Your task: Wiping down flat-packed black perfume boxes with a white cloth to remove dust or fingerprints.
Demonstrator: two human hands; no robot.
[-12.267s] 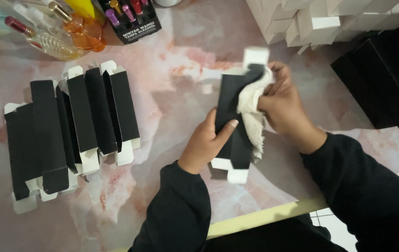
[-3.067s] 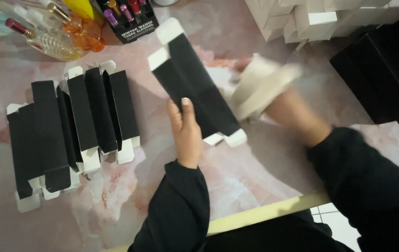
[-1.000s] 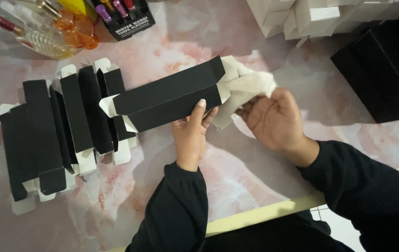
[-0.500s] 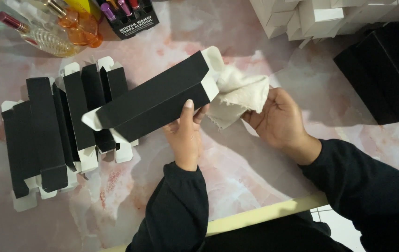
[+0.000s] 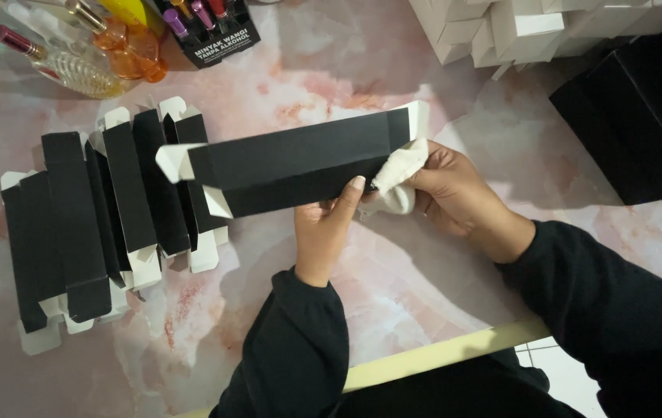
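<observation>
- A long black carton [image 5: 292, 162] with white end flaps is held above the worktop [image 5: 284, 77], lying almost level, its left end a little lower than its right.
- The left hand [image 5: 327, 224] grips the carton from below, near the middle of its lower edge, thumb up against the near face and the other fingers hidden behind it.
- A white cloth [image 5: 399, 179] is pressed against the carton's right end, just under the white flap there.
- The right hand [image 5: 451, 190] is closed around the cloth, bunching it; the hand sits just right of the carton's end, and the cloth lies between hand and carton.
- The two hands are near each other, the cloth's lower fold almost touching the left thumb.
- The carton's left end hangs over a row of flat black cartons [image 5: 106, 209] laid side by side on the worktop, their white flaps showing at top and bottom.
- Both sleeves [image 5: 292, 348] are dark.
- At the far left corner stand glass bottles [image 5: 91, 70], one orange, beside a small black display box [image 5: 211, 31] of coloured vials.
- At the far right, a stack of white boxes [image 5: 516, 31] lies next to a big black box [image 5: 640, 116].
- The worktop is pink marble-patterned, with a pale yellow edge [image 5: 455, 352] on the near side.
</observation>
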